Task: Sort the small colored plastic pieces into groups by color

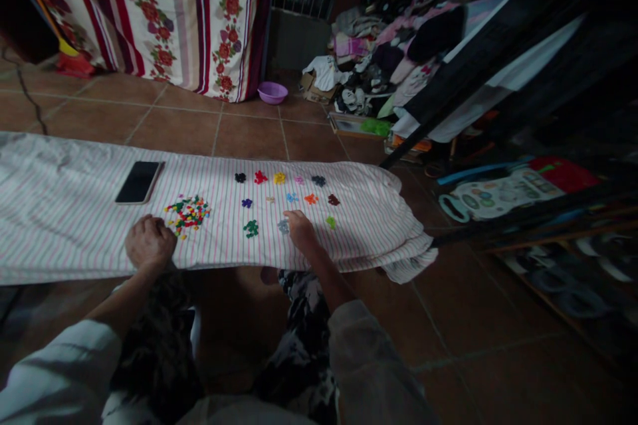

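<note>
On a striped cloth [219,255], my left hand [149,241] rests with curled fingers beside a pile of small mixed-colour pieces [192,212]; what is inside it, if anything, is hidden. My right hand [302,229] is pinched at the edge of a small grey cluster [283,226]; any piece between its fingertips is too small to make out. Around it lie single-colour clusters, among them green [251,229], light blue [292,198], orange [311,199], brown [333,200] and lime [330,222]. Farther back are black [240,178], red [260,177], yellow [279,178] and pink [298,180] ones.
A dark-screened phone [139,182] lies on the cloth at the left. Beyond the table are a floral curtain [174,20], a purple basin [272,92] and a heap of clothes [393,46]. Dark metal bars and a shelf [548,279] stand at the right.
</note>
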{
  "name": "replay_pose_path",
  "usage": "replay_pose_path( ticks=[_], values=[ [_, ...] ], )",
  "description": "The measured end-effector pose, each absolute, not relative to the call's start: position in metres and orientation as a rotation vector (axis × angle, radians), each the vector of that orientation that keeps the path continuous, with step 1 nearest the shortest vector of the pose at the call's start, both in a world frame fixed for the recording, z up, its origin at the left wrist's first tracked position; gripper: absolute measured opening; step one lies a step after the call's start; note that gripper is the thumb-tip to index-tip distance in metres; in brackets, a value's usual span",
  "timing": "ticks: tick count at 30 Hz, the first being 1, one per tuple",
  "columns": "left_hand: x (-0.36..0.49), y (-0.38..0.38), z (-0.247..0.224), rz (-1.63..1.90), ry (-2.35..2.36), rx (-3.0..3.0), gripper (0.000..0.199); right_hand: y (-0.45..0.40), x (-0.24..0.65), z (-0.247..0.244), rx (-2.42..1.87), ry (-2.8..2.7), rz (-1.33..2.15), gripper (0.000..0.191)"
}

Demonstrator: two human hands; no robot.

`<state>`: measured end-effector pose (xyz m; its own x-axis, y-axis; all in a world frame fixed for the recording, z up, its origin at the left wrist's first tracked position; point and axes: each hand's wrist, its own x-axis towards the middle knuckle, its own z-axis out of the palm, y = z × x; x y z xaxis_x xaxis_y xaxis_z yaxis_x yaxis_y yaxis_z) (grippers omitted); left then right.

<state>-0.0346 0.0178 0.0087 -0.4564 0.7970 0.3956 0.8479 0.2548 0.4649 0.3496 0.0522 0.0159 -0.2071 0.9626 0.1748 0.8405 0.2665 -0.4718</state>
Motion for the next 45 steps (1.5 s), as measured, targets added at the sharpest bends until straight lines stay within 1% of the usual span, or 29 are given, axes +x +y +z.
replay_pose_path(
  ticks=[4, 9, 16, 20, 24, 29, 33, 38, 45],
  values=[
    [-0.036, 0.020, 0.004, -0.904, -2.410, -1.586, 0.019, 0.049, 0.348, 0.013, -1.679, -2.070, 0.370, 0.042],
    [-0.034, 0.021, 0.003, -0.830, -2.417, -1.592, 0.024, 0.053, 0.352, 0.012, -1.604, -2.065, 0.351, 0.040],
    [-0.029, 0.019, 0.004, -0.880, -2.432, -1.569, 0.024, 0.060, 0.361, 0.016, -1.604, -2.098, 0.271, 0.040],
    [-0.027, 0.019, 0.007, -0.899, -2.455, -1.575, 0.027, 0.068, 0.356, 0.028, -1.660, -2.113, 0.228, 0.035],
    [-0.026, 0.019, 0.008, -0.911, -2.466, -1.586, 0.030, 0.076, 0.321, 0.040, -1.589, -2.139, 0.330, 0.028],
    [-0.026, 0.018, 0.009, -0.890, -2.471, -1.595, 0.029, 0.077, 0.251, 0.039, -1.391, -2.235, 0.556, 0.026],
    [-0.026, 0.019, 0.008, -0.898, -2.469, -1.596, 0.028, 0.079, 0.207, 0.033, -1.334, -2.279, 0.647, 0.027],
    [-0.026, 0.019, 0.008, -0.929, -2.473, -1.577, 0.027, 0.084, 0.174, 0.029, -1.306, -2.325, 0.679, 0.029],
    [-0.025, 0.020, 0.008, -0.938, -2.496, -1.579, 0.027, 0.084, 0.142, 0.027, -1.317, -2.433, 0.603, 0.036]
  ],
)
